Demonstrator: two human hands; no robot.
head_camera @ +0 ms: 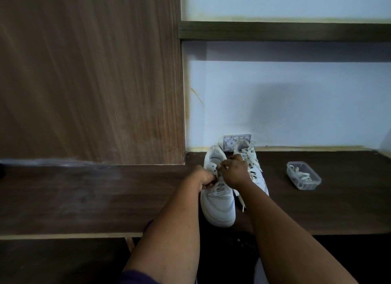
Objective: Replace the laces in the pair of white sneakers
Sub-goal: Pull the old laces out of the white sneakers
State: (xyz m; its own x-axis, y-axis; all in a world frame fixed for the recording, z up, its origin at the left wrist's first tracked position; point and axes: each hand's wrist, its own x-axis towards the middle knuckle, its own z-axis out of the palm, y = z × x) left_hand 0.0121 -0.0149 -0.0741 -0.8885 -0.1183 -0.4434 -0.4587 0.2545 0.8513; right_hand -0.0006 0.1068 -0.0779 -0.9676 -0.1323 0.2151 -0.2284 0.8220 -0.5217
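Note:
Two white sneakers stand side by side on a dark wooden desk (84, 194), toes toward me. The left sneaker (219, 203) has bare eyelets near its collar. My left hand (204, 179) pinches a piece of lace at the middle of its tongue. My right hand (233, 170) has curled fingers pinching lace at an upper eyelet of the same shoe. The right sneaker (257, 167) is laced, partly hidden behind my right hand and forearm, with a loose lace end (242, 202) trailing onto the desk.
A clear plastic container (303, 177) holding white laces sits on the desk to the right. A tall wooden panel (91, 76) rises at the left, a shelf (283, 30) runs above, and a wall socket (237, 140) sits behind the shoes.

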